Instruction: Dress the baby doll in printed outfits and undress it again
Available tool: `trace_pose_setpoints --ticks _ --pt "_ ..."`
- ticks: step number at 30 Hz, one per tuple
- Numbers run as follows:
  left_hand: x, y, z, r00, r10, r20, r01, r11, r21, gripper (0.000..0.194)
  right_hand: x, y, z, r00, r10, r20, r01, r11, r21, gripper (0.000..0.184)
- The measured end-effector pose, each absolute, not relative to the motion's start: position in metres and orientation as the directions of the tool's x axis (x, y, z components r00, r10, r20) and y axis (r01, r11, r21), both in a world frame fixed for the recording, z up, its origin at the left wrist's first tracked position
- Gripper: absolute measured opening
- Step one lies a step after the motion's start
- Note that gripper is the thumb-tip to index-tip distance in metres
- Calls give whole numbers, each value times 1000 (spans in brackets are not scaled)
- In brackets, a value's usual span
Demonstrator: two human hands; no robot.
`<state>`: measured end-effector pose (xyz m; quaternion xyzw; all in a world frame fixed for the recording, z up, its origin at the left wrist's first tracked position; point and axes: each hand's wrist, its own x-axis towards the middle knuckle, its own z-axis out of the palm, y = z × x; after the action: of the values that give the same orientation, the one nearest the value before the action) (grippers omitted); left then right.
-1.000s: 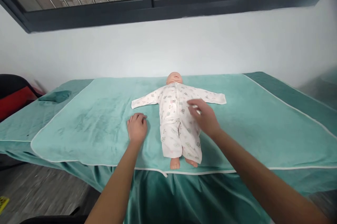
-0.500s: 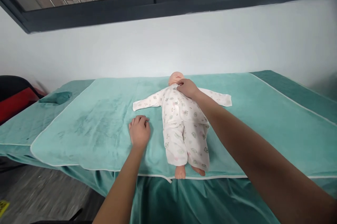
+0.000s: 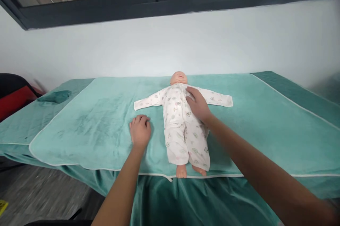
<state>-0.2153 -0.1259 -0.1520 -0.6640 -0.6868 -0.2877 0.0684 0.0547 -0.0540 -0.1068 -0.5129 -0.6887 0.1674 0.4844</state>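
The left hand lies palm down on the cloth, well apart from the doll, its fingers close together and a little bent, pinching nothing. The right hand is over the doll's chest on the right side of the shirt, its fingers loosely spread, with nothing pinched between them; whether it presses on the shirt or is just above it cannot be told.

The doll lies on its back between the forearms, face up. Its long axis runs from the wall side toward the person, slanting slightly: head at the far edge of the cloth, feet by the near white trim and a little farther right. The legs lie side by side, and both sleeves stretch outward, one to each side.

Counted, there are one doll, one shirt, one pair of trousers, two sleeves and two bare feet.

Under the doll, one light green cloth with white trim covers the middle of the bed, whose darker green cover shows at both ends. Beyond are one white wall and one dark-framed window with metal bars behind it. A red and black chair stands at the left end; grey floor shows below.
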Motion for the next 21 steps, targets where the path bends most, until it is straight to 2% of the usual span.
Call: trace_pose_setpoints --ticks 3,9,12,16,19,21 --pt "-213 -127 -152 -112 870 480 952 -44 303 22 66 -122 -133 -32 850 525 563 449 -694 41" --pt "-213 -125 -147 -126 871 474 938 -51 343 23 63 -253 -162 -11 898 439 531 378 -759 38" --pt "-212 -133 -146 -145 880 451 884 -90 459 26 59 -291 -169 27 924 382 517 314 -796 37" --pt "-193 -183 -156 -159 920 358 655 -173 735 31 66 -308 -178 56 918 393 601 283 -747 33" --pt "-167 -238 -164 -5 957 290 559 -238 794 39 71 -302 -181 39 912 408 646 288 -707 29" --pt "-152 -269 -165 42 954 296 536 -272 799 56 71 -296 -177 21 913 408 647 299 -702 24"
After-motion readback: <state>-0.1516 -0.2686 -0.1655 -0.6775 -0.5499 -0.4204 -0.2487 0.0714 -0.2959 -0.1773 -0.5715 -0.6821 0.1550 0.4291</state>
